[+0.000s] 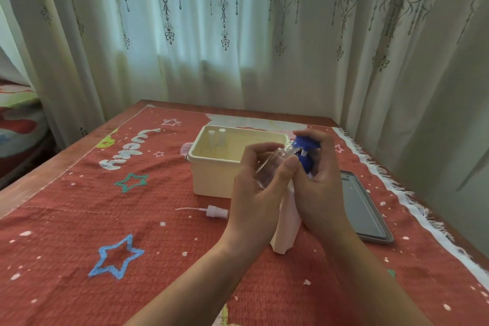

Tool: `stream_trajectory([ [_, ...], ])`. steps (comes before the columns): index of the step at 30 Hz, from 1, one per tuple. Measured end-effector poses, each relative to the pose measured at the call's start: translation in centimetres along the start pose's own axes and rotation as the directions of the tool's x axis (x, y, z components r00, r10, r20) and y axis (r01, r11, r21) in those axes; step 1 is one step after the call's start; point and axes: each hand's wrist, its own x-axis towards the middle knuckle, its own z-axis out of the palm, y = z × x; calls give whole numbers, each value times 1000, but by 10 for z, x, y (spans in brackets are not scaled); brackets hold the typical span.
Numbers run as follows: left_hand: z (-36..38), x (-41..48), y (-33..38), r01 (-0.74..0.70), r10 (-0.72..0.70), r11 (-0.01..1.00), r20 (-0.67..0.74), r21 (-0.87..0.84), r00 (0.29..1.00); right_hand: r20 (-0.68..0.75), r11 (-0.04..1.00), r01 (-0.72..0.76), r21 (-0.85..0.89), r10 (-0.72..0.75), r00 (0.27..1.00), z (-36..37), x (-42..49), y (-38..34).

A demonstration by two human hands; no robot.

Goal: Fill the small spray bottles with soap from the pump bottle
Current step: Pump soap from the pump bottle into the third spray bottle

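My left hand grips a small clear spray bottle, tilted with its open neck up against the blue pump head of the white pump bottle. My right hand wraps around that pump head from the right, fingers over its top. The pump bottle stands upright on the cloth, its middle hidden by my hands. A detached white spray cap with its thin tube lies on the cloth to the left. Two more small bottles stand inside the cream box.
A cream plastic box sits just behind my hands. A grey tray lies to the right. The red star-patterned cloth covers the table, with a white fringe on its right edge. Curtains hang close behind.
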Motion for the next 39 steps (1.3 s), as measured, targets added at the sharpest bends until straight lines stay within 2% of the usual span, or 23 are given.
stream_trajectory([
  [22, 0, 3, 5, 2, -3, 999, -11, -33, 1000, -6, 1000, -20, -7, 20, 1000, 1, -1, 0],
  [28, -2, -3, 1, 7, -7, 1000, -7, 7, 1000, 12, 1000, 15, -10, -15, 1000, -2, 0, -1],
  [34, -2, 2, 2, -2, 2, 1000, -11, -24, 1000, 3, 1000, -25, 4, 25, 1000, 0, -1, 1],
  [39, -3, -2, -1, 8, -9, 1000, -7, -7, 1000, 11, 1000, 19, -20, -18, 1000, -1, 2, -2],
])
